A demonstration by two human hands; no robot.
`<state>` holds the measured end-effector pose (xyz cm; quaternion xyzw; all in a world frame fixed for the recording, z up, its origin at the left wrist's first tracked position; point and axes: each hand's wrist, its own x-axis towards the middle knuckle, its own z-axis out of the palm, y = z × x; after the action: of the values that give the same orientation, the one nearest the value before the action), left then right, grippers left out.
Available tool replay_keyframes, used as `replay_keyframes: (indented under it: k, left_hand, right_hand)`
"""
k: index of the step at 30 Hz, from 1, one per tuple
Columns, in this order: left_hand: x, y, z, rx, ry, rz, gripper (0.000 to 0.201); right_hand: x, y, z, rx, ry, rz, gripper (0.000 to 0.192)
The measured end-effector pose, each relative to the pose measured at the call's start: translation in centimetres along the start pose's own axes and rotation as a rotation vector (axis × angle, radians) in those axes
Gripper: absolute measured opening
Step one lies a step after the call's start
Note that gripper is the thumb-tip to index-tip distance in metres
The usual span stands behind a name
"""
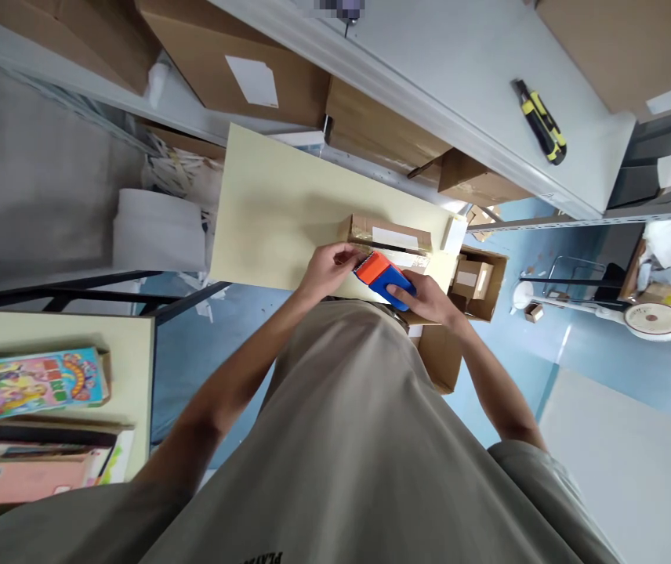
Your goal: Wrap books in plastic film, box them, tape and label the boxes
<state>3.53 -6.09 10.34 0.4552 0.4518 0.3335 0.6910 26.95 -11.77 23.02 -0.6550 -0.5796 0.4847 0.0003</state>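
My right hand [426, 296] is wrapped round a blue and orange tape dispenser [383, 280], its thumb lying along the blue body. The dispenser is tilted, with its orange end and dark edge pointing toward my left hand. At that edge the fingers of my left hand [331, 269] are pinched together; what lies between them is too small to make out. Just beyond both hands a long brown cardboard box [391, 233] with a white label rests on the cream tabletop [277, 196].
A yellow and black utility knife [540, 123] lies on the grey shelf [465, 78] above the table. Open cartons [497, 282] stand at the right. Larger boxes [241, 66] line the back. At lower left, a colourful package [35, 382] sits on another table.
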Motion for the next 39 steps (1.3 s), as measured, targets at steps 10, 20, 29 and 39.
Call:
replay_keyframes:
  k: [10, 20, 29, 39]
  left_hand:
    - [0.4, -3.9, -2.1, -0.069, 0.382, -0.013, 0.043]
    - [5.0, -9.1, -0.9, -0.315, 0.426, -0.137, 0.044]
    - [6.4, -12.0, 0.0, -0.387, 0.435, -0.228, 0.039]
    - [6.8, -14.0, 2.3, -0.253, 0.47, -0.183, 0.025]
  right_hand:
    - [-0.9, -3.0, -11.6, -0.262, -0.297, 0.204, 0.078]
    - [2.2, -9.7, -12.8, -0.471, -0.228, 0.317, 0.075]
    - [4.8, -12.6, -10.6, -0.665, -0.154, 0.315, 0.073]
    - [5.2, -12.4, -9.9, -0.612, -0.151, 0.242, 0.073]
